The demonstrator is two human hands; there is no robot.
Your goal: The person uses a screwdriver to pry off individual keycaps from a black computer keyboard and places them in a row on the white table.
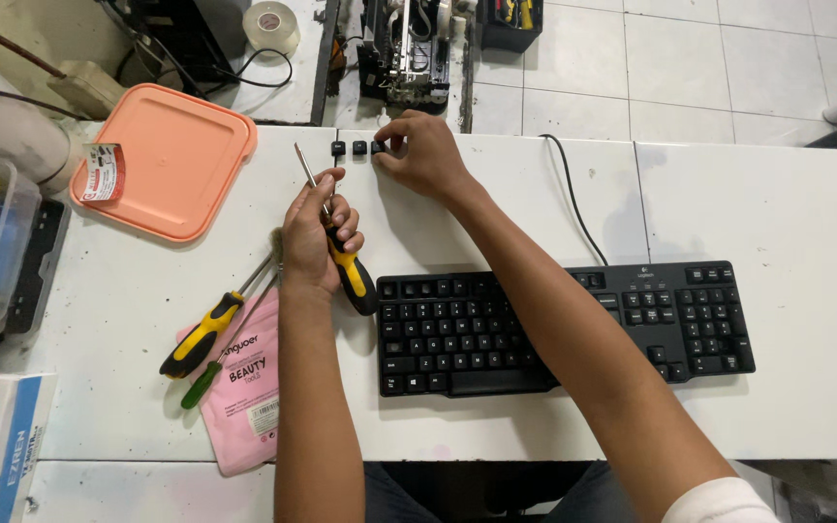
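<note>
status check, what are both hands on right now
Left hand gripping a yellow-black screwdriver. Right hand on the end keycap of a row at the table's far edge. Keyboard untouched, nothing between.

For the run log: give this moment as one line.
left hand: grips screwdriver | right hand: fingers on keycap | keyboard: on table

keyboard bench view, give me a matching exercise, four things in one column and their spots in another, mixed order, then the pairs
Things:
1. keyboard
2. orange lid
3. loose keycaps
4. pink packet

Places:
A. under the two screwdrivers lying on the table
B. far left of the white table, by the clear bin
C. in a row at the table's far edge, by the right hand
D. in front of the person, right of the left hand

Pairs: 1-D, 2-B, 3-C, 4-A
</note>
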